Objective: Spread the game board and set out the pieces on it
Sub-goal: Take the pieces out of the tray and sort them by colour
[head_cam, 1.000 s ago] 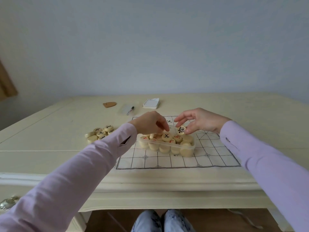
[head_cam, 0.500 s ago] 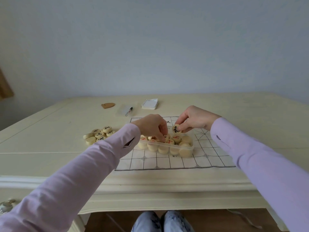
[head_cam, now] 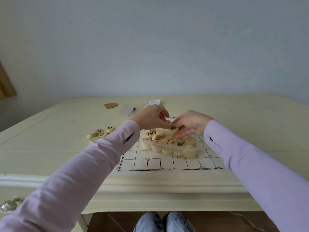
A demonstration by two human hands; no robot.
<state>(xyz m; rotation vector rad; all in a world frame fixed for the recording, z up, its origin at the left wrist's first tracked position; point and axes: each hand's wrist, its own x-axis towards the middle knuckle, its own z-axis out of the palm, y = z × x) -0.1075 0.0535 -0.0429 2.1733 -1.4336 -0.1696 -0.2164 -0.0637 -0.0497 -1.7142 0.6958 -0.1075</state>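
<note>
A white cloth game board with a black grid lies spread on the cream table. On it stands a clear plastic box heaped with round wooden pieces marked in black or red. My left hand is above the box's far edge and pinches a black-marked piece. My right hand meets it there and pinches another black-marked piece just over the heap. A small pile of black-marked pieces lies on the bare table left of the board.
At the back of the table lie a brown wooden shape, a pen on a clear lid and a small spiral notepad. My knees show below the table's front edge, and a drawer handle at lower left.
My left hand has lifted out of the box with a piece in its fingers. My right hand has carried its piece left and down, so both hands now meet over the box.
</note>
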